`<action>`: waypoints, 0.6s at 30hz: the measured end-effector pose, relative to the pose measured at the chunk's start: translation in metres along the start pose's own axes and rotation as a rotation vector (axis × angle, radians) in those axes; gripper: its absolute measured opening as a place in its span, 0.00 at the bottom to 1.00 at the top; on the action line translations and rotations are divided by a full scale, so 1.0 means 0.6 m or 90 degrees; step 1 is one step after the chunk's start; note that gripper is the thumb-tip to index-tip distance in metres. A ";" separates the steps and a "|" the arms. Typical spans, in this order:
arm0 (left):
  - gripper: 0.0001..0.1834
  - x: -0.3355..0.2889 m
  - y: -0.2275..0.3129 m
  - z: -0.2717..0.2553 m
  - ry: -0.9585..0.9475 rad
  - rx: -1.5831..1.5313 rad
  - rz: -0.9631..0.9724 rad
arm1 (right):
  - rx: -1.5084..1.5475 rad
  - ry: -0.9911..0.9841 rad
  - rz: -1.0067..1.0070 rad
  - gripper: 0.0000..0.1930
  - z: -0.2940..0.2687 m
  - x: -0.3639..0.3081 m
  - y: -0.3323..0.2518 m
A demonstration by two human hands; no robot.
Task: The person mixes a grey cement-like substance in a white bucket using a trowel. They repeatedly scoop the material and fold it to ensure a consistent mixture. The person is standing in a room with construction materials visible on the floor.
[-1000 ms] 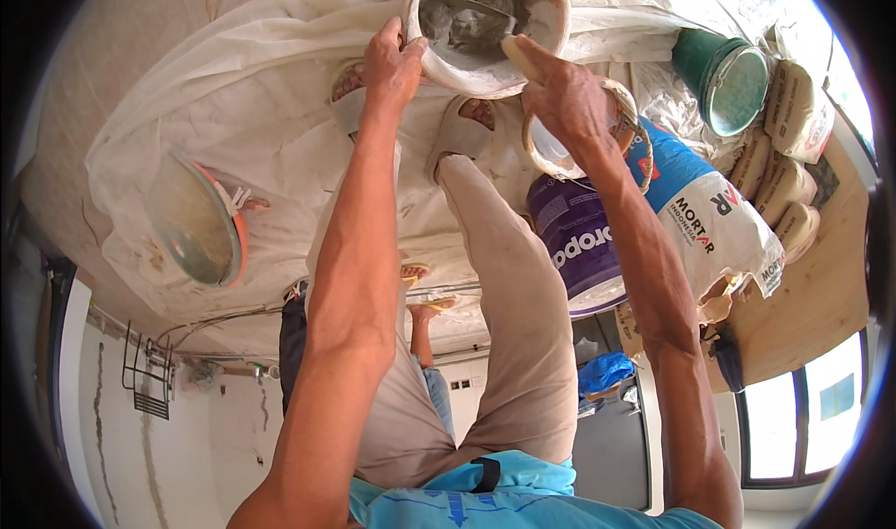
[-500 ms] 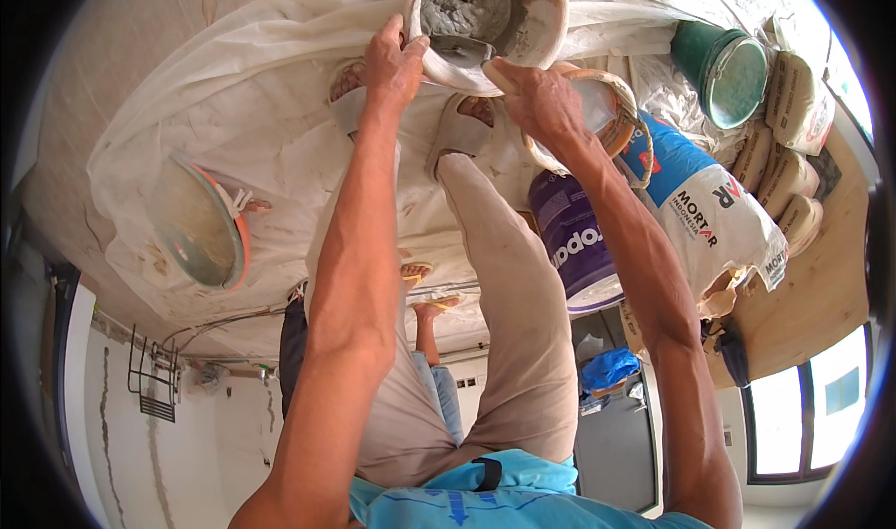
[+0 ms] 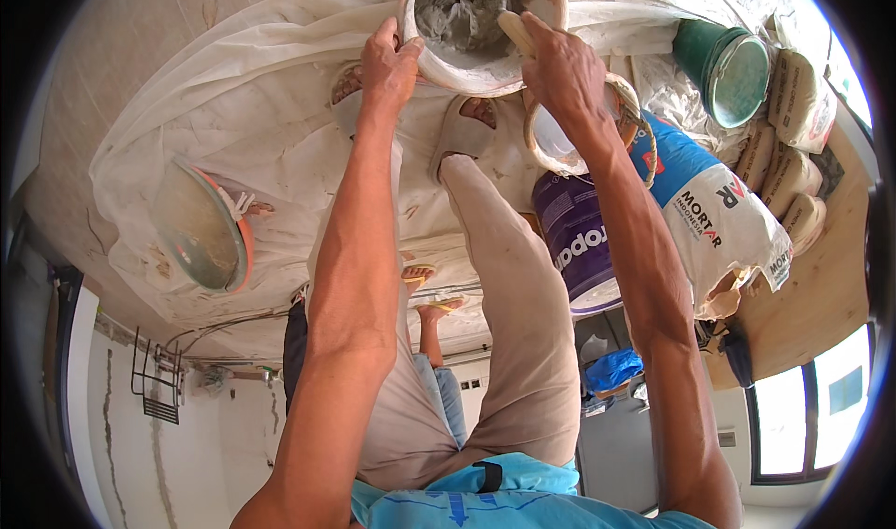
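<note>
A pale, mortar-smeared bucket stands at the top of the view, with wet grey mortar inside. My left hand is closed on its left rim, thumb over the edge. My right hand is wrapped round the light handle of a trowel, above the bucket's right rim. The trowel's grey blade lies at the far side of the mortar, partly hidden by it.
A rope-handled bucket and a purple pail stand right, beside a torn mortar bag. A green bucket and stacked bags lie beyond. Left is a round basin. Another person's feet show behind me on the sheet.
My right hand has moved up and to the right. The trowel's blade has gone from the near side of the bucket to the far side. My left hand stays on the rim.
</note>
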State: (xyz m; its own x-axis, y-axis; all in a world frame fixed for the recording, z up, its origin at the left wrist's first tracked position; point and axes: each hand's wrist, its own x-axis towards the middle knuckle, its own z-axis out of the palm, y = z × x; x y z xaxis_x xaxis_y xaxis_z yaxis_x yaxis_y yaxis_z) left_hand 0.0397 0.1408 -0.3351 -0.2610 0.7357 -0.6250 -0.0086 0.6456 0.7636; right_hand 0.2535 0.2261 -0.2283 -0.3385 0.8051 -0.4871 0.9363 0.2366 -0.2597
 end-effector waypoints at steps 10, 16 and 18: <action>0.10 -0.002 0.013 0.001 -0.017 -0.027 -0.002 | -0.193 -0.039 -0.256 0.23 0.036 0.044 -0.018; 0.10 -0.003 0.029 -0.002 -0.027 -0.030 -0.025 | -0.225 -0.147 -0.257 0.27 0.017 0.003 -0.002; 0.09 -0.001 0.020 -0.004 -0.016 -0.039 -0.007 | -0.204 -0.122 -0.260 0.25 0.018 -0.012 0.026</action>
State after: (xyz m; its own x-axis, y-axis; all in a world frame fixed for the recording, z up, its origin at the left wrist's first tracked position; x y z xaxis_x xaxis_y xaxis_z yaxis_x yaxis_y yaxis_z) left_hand 0.0374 0.1475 -0.3252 -0.2361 0.7339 -0.6369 -0.0702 0.6408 0.7645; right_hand 0.2697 0.2182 -0.2377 -0.6628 0.5074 -0.5506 0.6971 0.6867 -0.2063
